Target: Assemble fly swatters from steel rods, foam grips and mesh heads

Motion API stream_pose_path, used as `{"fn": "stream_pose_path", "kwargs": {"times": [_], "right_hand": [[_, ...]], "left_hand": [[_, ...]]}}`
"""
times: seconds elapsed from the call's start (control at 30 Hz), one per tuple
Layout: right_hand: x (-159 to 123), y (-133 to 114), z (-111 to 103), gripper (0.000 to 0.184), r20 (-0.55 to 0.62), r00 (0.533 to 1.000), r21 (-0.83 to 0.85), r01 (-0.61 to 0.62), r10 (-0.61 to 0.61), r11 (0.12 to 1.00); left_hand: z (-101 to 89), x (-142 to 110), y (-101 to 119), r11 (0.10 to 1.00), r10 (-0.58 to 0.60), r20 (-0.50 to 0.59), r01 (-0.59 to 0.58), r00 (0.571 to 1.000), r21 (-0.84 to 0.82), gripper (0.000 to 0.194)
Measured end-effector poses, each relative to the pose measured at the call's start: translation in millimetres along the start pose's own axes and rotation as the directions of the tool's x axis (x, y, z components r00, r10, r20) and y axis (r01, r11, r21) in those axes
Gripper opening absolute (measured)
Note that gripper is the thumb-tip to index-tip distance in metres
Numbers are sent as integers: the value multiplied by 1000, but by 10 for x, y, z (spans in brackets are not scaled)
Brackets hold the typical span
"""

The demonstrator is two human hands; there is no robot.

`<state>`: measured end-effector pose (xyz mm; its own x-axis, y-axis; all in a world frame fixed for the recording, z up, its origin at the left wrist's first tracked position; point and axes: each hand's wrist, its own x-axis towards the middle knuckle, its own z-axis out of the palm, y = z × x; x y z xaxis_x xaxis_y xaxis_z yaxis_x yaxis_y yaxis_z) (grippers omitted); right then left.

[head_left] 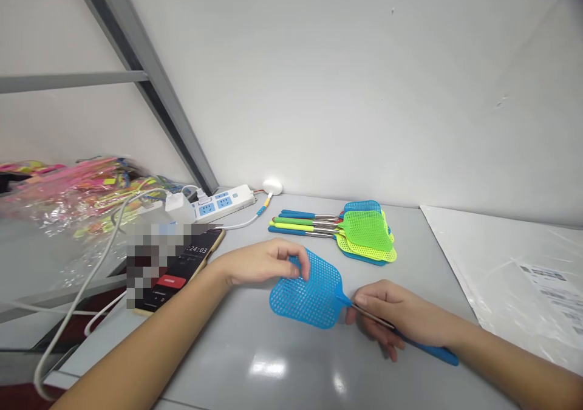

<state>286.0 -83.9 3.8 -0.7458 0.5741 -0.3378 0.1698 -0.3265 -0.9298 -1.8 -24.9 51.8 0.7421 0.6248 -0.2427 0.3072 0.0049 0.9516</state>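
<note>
- Plainly, one blue fly swatter (334,297) stretches across the lower centre of the frame, its head (310,291) toward the left and its handle (435,352) toward the lower right.
- The head is a bright blue rounded rectangle, pierced by close rows of small holes, tapering at a solid neck into a thin metal shaft (376,321).
- The handle is smooth and a darker blue.
- The right hand (387,313) grasps the shaft; the left hand (268,261) curls its fingers at the head's upper edge, whether pinching it I cannot tell.
- Right of the frame's centre, blue, green and yellow swatters (367,229) lie stacked on the grey surface (218,361).
</note>
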Motion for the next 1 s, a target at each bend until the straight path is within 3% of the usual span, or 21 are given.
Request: {"fn": "stream_pose_path", "kwargs": {"times": [0.07,0.13,0.33,0.53,0.83,0.93,1.0], "right_hand": [[-10,-7,-17,40,24,999,-22,-29,30,999],[-18,-30,-2,36,21,998,-64,-64,65,996],[-32,-76,135,32,-91,991,-215,-115,97,970],[-29,-31,153,30,-194,976,-145,-124,94,982],[-47,-153,53,37,-44,991,-201,-133,127,971],[-38,-166,70,43,-31,993,-201,-118,114,972],[-33,-139,92,35,-57,990,-231,-135,125,964]], "left_hand": [[-49,-7,-44,1000,-9,127,8,992,7,10],[-89,-5,-89,998,-26,174,16,984,55,13],[-121,27,-145,990,-38,206,8,978,142,15],[-148,39,-178,991,-29,223,-1,974,131,18],[-170,45,-212,995,-28,201,8,979,98,17],[-170,46,-218,995,-34,192,15,981,102,17],[-169,47,-219,994,-44,189,23,981,111,17]]}}
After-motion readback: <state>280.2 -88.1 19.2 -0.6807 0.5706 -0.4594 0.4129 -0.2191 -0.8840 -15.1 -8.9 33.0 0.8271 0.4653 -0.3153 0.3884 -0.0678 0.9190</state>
